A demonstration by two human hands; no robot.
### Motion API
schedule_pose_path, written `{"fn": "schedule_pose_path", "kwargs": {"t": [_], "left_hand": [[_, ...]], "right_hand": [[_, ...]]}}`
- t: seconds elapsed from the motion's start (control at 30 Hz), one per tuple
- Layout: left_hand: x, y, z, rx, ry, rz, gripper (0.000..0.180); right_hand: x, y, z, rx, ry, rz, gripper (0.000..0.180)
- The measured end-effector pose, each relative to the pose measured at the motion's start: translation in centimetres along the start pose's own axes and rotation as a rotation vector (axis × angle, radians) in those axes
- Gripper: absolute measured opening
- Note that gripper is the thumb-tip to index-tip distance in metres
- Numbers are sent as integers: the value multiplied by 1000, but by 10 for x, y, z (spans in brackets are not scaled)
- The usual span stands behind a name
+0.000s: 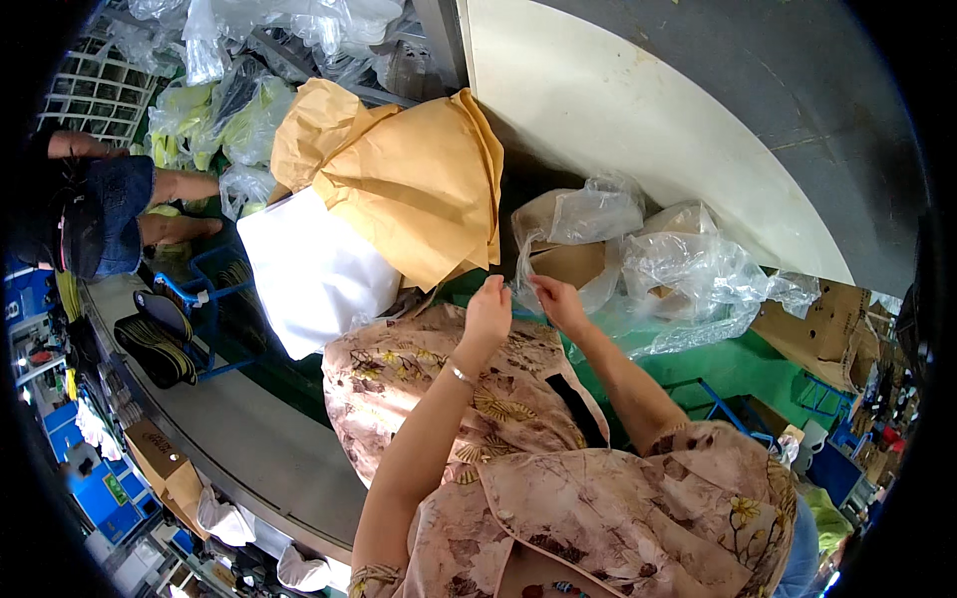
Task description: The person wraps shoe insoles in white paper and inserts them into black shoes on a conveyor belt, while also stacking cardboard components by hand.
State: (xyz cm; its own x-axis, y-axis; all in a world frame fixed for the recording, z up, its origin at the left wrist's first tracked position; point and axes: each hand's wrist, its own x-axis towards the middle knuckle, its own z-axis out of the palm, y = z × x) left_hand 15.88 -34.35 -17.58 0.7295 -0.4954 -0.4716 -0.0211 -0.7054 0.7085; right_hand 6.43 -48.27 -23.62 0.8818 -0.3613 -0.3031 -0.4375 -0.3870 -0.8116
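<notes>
My left hand (488,311) is closed, fingertips pinched together just below the edge of the large tan paper (414,184). What it pinches, if anything, is too small to make out. A short way to its right, my right hand (561,302) has thumb and finger closed at the edge of a clear plastic bag (596,214). This bag lies loosely around a brown cardboard box (573,267). Left of my hands, a white sheet (314,269) lies partly under the tan paper. Patterned fabric of my clothing spreads below both hands.
More clear plastic (688,259) lies to the right, by a pale curved panel (638,110). At left are a grey curved bench (254,429), a blue wire rack (214,299), dark striped pieces (158,339) and a person in denim shorts (115,214). Bagged yellow-green items (224,115) sit behind.
</notes>
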Motion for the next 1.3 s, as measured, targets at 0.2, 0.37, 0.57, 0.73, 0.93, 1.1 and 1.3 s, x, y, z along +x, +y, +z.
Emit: {"fn": "schedule_pose_path", "kwargs": {"t": [0.2,0.37,0.57,0.73,0.93,1.1,1.3], "left_hand": [[27,-26,59,-342,-130,-220,59],[27,-25,56,-189,-278,-264,33],[15,-10,44,113,-167,-64,22],[-1,-15,30,244,-192,-5,21],[-30,2,8,371,-241,44,17],[-55,-14,-3,335,-63,-8,15],[-52,-30,-35,-12,157,-191,15]], "right_hand": [[-32,0,6,89,52,-50,13],[-39,2,4,167,-127,-38,8],[26,-21,-26,1025,-45,1008,30],[79,50,8,772,128,554,35],[159,46,-41,178,364,510,27],[200,66,-52,838,452,937,25],[206,99,-73,671,395,842,31]]}}
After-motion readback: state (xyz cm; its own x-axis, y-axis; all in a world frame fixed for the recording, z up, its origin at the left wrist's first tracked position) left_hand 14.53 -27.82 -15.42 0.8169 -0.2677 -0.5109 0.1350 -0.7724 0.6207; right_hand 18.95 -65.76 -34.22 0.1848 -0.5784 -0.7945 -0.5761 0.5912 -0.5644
